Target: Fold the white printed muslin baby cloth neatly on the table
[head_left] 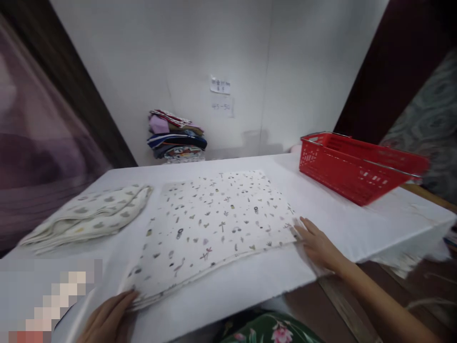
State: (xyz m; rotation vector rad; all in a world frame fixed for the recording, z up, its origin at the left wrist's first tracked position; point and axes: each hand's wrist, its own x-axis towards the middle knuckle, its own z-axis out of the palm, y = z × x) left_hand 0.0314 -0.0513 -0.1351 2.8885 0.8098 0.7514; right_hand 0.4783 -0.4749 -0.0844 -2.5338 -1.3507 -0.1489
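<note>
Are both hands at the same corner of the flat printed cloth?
No, the left hand is at the near-left corner of the flat printed cloth, the right hand at its near-right corner.

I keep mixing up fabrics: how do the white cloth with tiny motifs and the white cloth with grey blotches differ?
The white cloth with tiny motifs lies flat; the white cloth with grey blotches is rumpled in loose folds. The first's prints are small and varied; the second's are larger. The left hand and right hand touch the first; neither touches the second. Both lie on the white-covered table.
</note>
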